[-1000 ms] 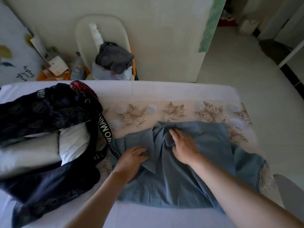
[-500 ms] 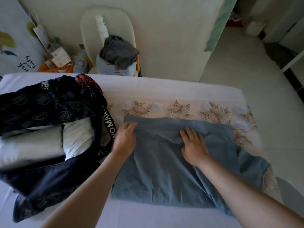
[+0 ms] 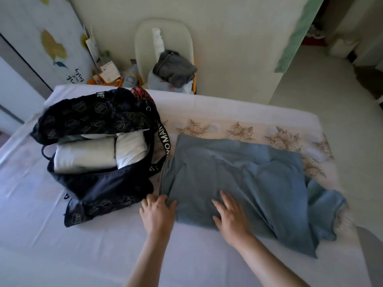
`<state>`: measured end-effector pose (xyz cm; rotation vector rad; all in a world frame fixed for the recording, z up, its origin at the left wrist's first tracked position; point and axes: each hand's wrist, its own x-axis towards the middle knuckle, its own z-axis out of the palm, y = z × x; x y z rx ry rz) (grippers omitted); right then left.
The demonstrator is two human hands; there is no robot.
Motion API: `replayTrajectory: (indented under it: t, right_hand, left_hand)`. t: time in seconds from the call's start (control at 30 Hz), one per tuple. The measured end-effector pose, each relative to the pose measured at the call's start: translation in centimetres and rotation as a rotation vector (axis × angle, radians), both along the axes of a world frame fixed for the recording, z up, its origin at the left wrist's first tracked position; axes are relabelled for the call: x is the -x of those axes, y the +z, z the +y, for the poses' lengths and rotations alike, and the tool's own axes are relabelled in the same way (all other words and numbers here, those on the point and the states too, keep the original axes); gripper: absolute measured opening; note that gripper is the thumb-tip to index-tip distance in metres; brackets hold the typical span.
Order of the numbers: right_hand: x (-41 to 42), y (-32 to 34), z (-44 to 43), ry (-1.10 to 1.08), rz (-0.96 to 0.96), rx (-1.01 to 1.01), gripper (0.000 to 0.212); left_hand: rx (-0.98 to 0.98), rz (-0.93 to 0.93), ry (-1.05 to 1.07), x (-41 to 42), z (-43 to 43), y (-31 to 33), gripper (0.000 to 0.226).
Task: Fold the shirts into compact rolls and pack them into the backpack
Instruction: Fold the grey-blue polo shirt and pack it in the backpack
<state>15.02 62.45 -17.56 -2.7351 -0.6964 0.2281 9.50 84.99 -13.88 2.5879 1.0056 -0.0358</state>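
On the bed [image 3: 87,251], just right of the backpack [image 3: 97,119], I am taking stock as I am working. Item one: blue shirt [image 3: 244,172], lying flat on the sheet as a broad, part-folded panel, its left edge almost touching the backpack's lettered strap [image 3: 165,139], its right side trailing off in a crumpled tail. Item two: left hand [image 3: 158,213], released, fingers straight and spread, resting at the shirt's near left corner with the thumb on the cloth and the fingers on the sheet beside it. Item three: right hand [image 3: 230,217], likewise released, palm down, pressing flat on the near part of the panel. Item four: backpack, dark and patterned, gaping open, with two white rolls [image 3: 85,157] sitting packed inside it, side by side. Item five, outside the job: a grey garment [image 3: 175,69] heaped on a chair [image 3: 145,38] beyond the bed's far edge. Handling note, as I am judging it: the shirt is looking thin, light and limp, so it will be slumping and creasing rather than holding a shape. I am reckoning the loose tail wants folding in first; after that the best hold is along the near edge, both hands pinching it toward the corners and rolling tightly away from me.
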Motion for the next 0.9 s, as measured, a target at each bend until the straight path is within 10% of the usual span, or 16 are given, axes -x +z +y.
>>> replayTrajectory:
  t: [0.23, 0.37, 0.5, 0.67, 0.9]
  right_hand:
    - [0.1, 2.3, 0.2, -0.040, -0.014, -0.052, 0.029]
    - [0.8, 1.8, 0.4, 0.052, 0.036, -0.215, 0.013]
    - [1.6, 1.5, -2.5, -0.057, -0.097, -0.265, 0.019]
    - [2.9, 2.7, -9.9, -0.675, -0.275, -0.062, 0.041]
    - [4.7, 3.4, -16.3, -1.039, 0.203, -0.057, 0.021]
  left_hand:
    - [0.385, -0.427, 0.118, 0.5, 0.3, 2.6, 0.012]
    - [0.138, -0.228, 0.090, 1.8, 2.7, 1.6, 0.001]
    - [-0.038, -0.012, 0.095, 2.1, 2.3, 0.7, 0.038]
    - [0.058, -0.279, -0.340, -0.4, -5.2, 1.6, 0.036]
    - [0.244, 0.015, -0.819, -0.1, -13.3, -0.7, 0.030]
